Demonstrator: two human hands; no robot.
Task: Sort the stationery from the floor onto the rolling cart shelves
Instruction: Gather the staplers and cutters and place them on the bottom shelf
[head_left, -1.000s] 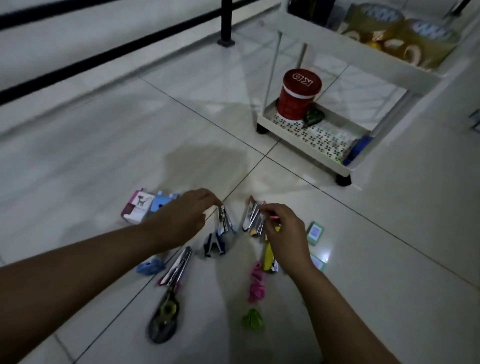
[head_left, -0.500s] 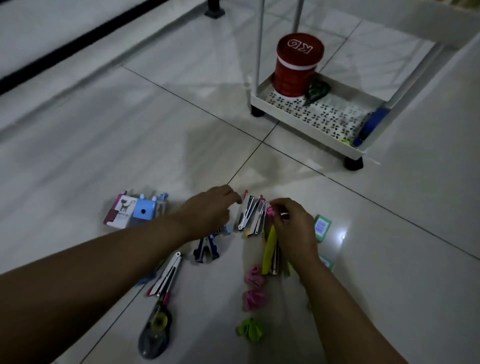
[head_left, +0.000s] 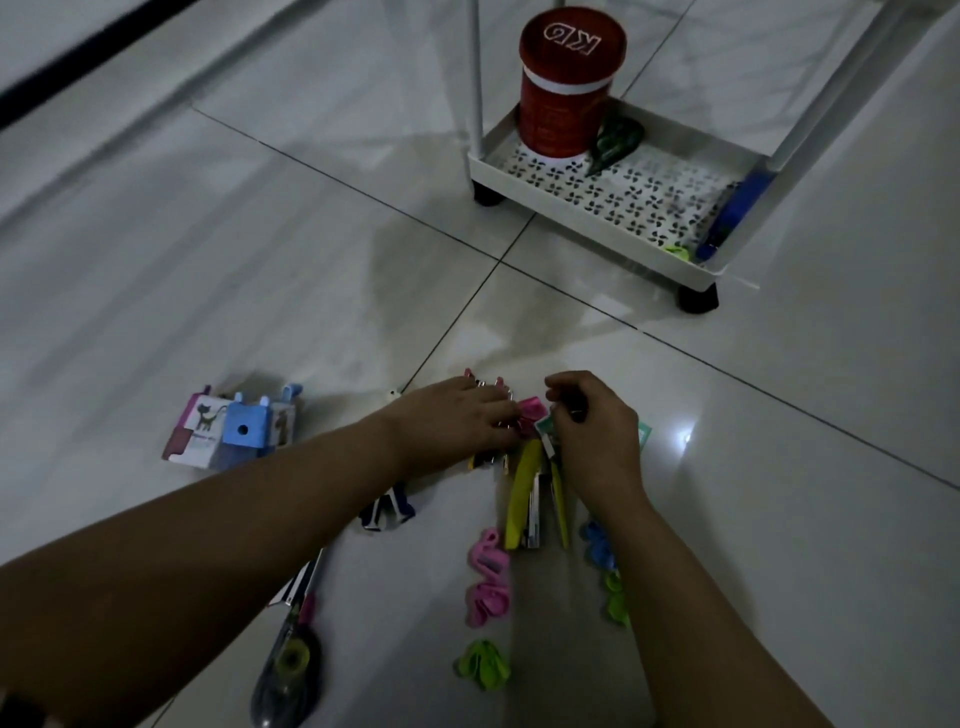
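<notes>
Just beside the yellow stapler (head_left: 521, 499), the left hand (head_left: 457, 415) lies spread over small metal staplers (head_left: 488, 387); the right hand (head_left: 592, 421) pinches one. Light, stiff, slippery; best taken across their bodies.

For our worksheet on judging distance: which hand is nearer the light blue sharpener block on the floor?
Left. The left hand lies to the right of the light blue sharpener block; the right hand is farther right, beyond the left hand.

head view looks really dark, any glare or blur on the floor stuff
Head view: dim overall; one bright glare spot on the floor tile right of the right hand; soft shadow toward the cart; small clips near the left hand look slightly smeared.
</notes>
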